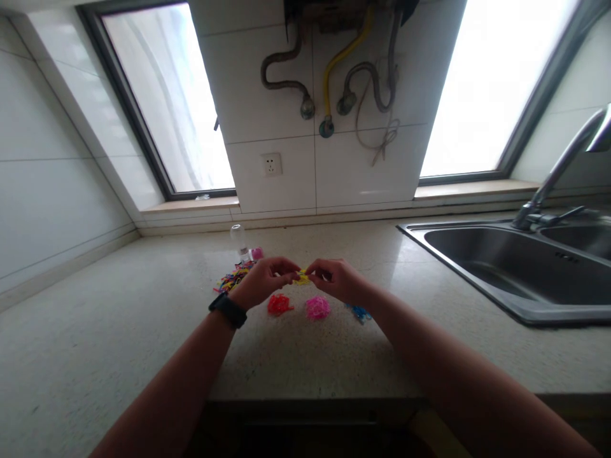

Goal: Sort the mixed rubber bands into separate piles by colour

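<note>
Both my hands meet over the stone counter (pixel 119 331). My left hand (pixel 265 280), with a black watch on its wrist, and my right hand (pixel 337 280) each pinch small yellow rubber bands (pixel 301 277) between them. Below the hands lie a red pile of bands (pixel 279 305), a pink pile (pixel 317 307) and a blue pile (pixel 359 312), partly hidden by my right forearm. A mixed heap of coloured bands (pixel 232 278) lies to the left of my left hand.
A clear small jar (pixel 238 238) and a pink lid (pixel 257 253) stand behind the mixed heap. A steel sink (pixel 515 273) with a tap (pixel 563 168) fills the right side. A wall socket (pixel 272 164) and pipes sit on the tiled wall.
</note>
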Action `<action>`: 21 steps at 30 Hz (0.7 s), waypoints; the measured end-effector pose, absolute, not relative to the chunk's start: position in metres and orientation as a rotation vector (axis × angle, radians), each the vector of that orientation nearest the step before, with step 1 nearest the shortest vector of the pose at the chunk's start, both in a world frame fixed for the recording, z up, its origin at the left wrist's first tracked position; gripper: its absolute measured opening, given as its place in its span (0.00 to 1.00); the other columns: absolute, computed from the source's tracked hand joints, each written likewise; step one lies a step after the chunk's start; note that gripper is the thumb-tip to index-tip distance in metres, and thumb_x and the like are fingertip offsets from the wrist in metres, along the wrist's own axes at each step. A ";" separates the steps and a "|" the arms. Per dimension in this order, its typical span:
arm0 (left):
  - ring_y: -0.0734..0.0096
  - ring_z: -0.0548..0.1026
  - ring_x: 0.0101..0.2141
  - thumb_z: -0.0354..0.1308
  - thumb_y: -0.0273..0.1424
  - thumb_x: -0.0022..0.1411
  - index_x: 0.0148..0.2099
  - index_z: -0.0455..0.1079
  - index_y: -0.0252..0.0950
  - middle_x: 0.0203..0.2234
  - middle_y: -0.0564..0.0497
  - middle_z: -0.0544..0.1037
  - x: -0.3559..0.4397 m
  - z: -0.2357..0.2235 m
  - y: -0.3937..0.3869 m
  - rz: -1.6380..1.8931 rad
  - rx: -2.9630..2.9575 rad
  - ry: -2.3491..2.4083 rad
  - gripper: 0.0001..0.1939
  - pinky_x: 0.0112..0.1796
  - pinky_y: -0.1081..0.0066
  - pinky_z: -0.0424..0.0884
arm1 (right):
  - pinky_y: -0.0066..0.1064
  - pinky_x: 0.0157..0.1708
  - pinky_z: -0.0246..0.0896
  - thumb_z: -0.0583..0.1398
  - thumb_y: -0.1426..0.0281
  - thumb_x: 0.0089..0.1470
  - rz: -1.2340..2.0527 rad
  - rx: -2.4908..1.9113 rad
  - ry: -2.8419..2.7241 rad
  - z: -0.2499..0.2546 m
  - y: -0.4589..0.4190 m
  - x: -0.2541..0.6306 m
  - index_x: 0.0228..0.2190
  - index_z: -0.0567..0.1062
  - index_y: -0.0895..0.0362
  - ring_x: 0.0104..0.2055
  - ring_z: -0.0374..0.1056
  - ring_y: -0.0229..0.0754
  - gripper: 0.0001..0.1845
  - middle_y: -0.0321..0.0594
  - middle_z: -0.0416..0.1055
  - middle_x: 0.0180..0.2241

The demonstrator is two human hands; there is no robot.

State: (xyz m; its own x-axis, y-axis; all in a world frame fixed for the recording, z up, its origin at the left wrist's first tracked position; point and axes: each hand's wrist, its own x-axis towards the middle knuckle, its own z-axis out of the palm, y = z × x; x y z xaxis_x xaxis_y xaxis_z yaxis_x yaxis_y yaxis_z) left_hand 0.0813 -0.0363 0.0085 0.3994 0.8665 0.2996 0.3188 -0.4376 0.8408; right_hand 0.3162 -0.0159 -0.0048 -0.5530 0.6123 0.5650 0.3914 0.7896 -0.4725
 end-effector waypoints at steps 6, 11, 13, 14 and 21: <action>0.74 0.74 0.28 0.64 0.39 0.61 0.45 0.73 0.33 0.32 0.48 0.79 0.109 0.010 -0.048 1.104 1.808 0.966 0.16 0.26 0.76 0.68 | 0.24 0.28 0.52 0.61 0.69 0.55 0.252 -0.738 -2.153 0.007 -0.024 0.323 0.37 0.75 0.55 0.23 0.57 0.31 0.06 0.31 0.69 0.24; 0.77 0.70 0.24 0.64 0.37 0.60 0.47 0.68 0.35 0.32 0.49 0.79 0.103 0.009 -0.047 1.211 1.662 0.928 0.16 0.25 0.76 0.68 | 0.25 0.27 0.51 0.57 0.75 0.54 0.191 -0.742 -2.195 0.015 -0.031 0.326 0.41 0.75 0.54 0.22 0.56 0.31 0.12 0.31 0.68 0.24; 0.77 0.70 0.24 0.63 0.36 0.60 0.47 0.68 0.35 0.32 0.49 0.79 0.103 0.010 -0.049 1.198 1.660 0.932 0.15 0.25 0.76 0.68 | 0.25 0.27 0.52 0.57 0.75 0.54 0.191 -0.726 -2.195 0.017 -0.033 0.326 0.43 0.74 0.54 0.23 0.57 0.31 0.14 0.31 0.69 0.25; 0.77 0.70 0.24 0.63 0.36 0.61 0.47 0.68 0.35 0.32 0.49 0.79 0.104 0.011 -0.049 1.185 1.671 0.933 0.15 0.26 0.76 0.68 | 0.25 0.28 0.53 0.58 0.74 0.54 0.197 -0.713 -2.192 0.017 -0.034 0.326 0.44 0.73 0.54 0.23 0.58 0.32 0.14 0.31 0.70 0.26; 0.78 0.70 0.24 0.63 0.37 0.62 0.48 0.68 0.36 0.29 0.52 0.76 0.106 0.011 -0.050 1.126 1.707 0.912 0.15 0.26 0.76 0.68 | 0.25 0.28 0.53 0.60 0.69 0.57 0.194 -0.704 -2.190 0.017 -0.033 0.323 0.40 0.74 0.53 0.23 0.57 0.31 0.08 0.30 0.70 0.25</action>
